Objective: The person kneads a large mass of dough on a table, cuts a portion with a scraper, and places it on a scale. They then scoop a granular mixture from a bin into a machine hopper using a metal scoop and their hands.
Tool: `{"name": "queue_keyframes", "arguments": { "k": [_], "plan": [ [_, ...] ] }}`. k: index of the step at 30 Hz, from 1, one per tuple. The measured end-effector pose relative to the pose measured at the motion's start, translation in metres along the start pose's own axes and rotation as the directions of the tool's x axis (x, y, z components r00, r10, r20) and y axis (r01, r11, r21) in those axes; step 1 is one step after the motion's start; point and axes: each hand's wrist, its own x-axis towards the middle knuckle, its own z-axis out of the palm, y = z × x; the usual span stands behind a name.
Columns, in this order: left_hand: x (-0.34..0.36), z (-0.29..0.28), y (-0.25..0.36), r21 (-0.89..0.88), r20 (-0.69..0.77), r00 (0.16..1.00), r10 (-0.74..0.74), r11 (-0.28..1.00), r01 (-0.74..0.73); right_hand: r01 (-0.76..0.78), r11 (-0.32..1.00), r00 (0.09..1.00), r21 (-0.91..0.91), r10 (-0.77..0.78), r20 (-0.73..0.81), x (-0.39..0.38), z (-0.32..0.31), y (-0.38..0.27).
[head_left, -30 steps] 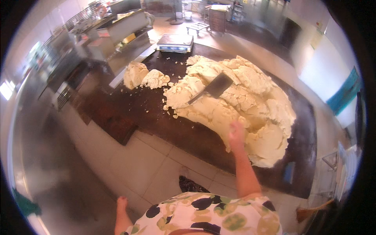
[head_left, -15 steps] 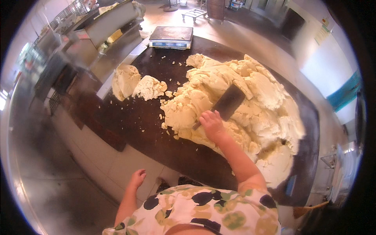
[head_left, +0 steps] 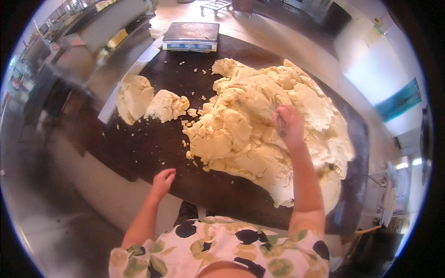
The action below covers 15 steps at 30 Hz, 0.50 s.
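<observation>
Right hand [head_left: 288, 124], near three o'clock, grips a scraper [head_left: 281, 126], best driven upright into dough [head_left: 236, 125]; left hand [head_left: 163, 181], at eight, curls loosely, empty.

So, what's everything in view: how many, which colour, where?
Wide flat table: 1, dark brown, mid-view
Large lumpy dough mound: 1, pale yellow, table's right half
Smaller dough lumps: 2, pale yellow, table's left part
Scattered dough crumbs: many, pale yellow, mostly left of the mound
Flat-topped scale: 1, dark with white-and-blue front, table's far end
Long flat strip: 1, pale grey, table's left edge
Rectangular block: 1, yellow, upper left
Low wheeled trolley: 1, pale, floor behind table
Flat sheet: 1, teal, right side
Slim handheld tool: 1, grey, over the mound, mostly hidden
Patterned top: 1, multicoloured, lower edge
Left hand: 1, bare, by the near table edge
Right hand: 1, bare, gripping the tool
</observation>
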Motion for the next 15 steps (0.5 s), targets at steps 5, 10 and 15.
{"name": "queue_keyframes", "arguments": {
  "k": [5,10,15],
  "plan": [
    [0.098,0.033,0.064,-0.015,0.036,0.944,0.328,0.945,-0.328,-0.271,0.954,0.931,-0.125,0.293,0.218,-0.01,0.001,0.056],
    [0.169,0.055,0.101,-0.123,0.092,0.913,0.398,0.914,-0.386,-0.588,0.757,0.808,0.285,0.566,0.165,0.028,-0.021,0.003],
    [0.223,0.088,0.126,0.093,0.23,0.913,0.336,0.927,-0.364,-0.764,0.532,0.644,0.365,0.652,0.4,0.055,-0.013,-0.051]
  ]
}}
